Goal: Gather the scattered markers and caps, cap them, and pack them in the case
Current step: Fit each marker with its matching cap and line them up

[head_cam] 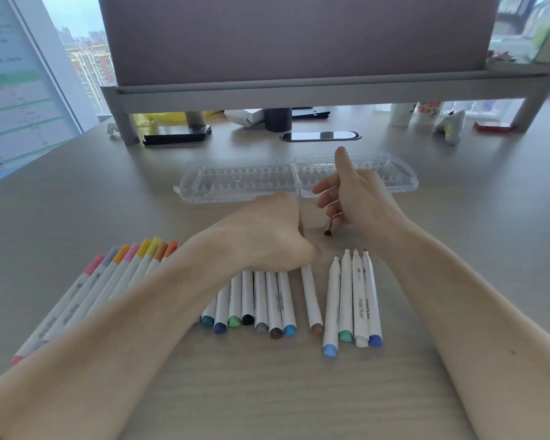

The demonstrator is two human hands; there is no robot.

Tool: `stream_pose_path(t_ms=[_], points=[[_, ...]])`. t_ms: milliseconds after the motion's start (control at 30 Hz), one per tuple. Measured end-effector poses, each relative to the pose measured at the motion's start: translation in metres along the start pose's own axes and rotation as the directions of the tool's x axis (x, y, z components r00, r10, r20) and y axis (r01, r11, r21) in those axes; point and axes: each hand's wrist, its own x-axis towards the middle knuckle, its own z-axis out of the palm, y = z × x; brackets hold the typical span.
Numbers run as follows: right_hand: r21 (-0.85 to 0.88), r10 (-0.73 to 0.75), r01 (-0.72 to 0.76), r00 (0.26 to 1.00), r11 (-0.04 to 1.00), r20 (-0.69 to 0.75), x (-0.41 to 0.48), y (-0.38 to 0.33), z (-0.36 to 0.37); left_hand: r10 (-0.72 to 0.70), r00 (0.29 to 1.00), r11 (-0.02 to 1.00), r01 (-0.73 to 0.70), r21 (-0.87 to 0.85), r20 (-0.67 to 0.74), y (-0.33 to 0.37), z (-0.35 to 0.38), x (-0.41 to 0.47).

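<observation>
Head view shows white markers (359,303) printed "marker" lying in rows on the desk (267,392) near the open clear case (235,182), right hand (359,198) pinching a brown cap (329,226), left hand (267,239) curled over some, hold unclear.

a pale desk (267,392) with a matt wood-grain finish carries smooth white plastic markers (359,300), a small brown plastic cap (328,228) and, farther off, a clear, glossy moulded plastic case (235,182), while a glossy black phone (175,138) lies far left under a matt grey riser (299,93).
</observation>
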Motion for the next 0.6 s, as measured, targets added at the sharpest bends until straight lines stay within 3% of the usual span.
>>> stream_pose_path(t_ms=[400, 500, 600], points=[[0.009, -0.028, 0.028, 0.999, 1.0, -0.02, 0.0, 0.001, -0.002, -0.019, 0.999, 0.999, 0.019, 0.028, -0.026, 0.003, 0.007, 0.006], [0.036, -0.032, 0.033, 0.999, 0.999, -0.033, -0.001, 0.0, -0.003, -0.024, 0.996, 0.986, 0.01, -0.165, -0.081, -0.009, 0.002, 0.008], [0.092, 0.006, -0.01, 0.999, 0.996, 0.05, -0.004, -0.005, -0.001, -0.087, 0.973, 0.883, -0.024, -0.469, -0.214, -0.026, -0.014, 0.013]])
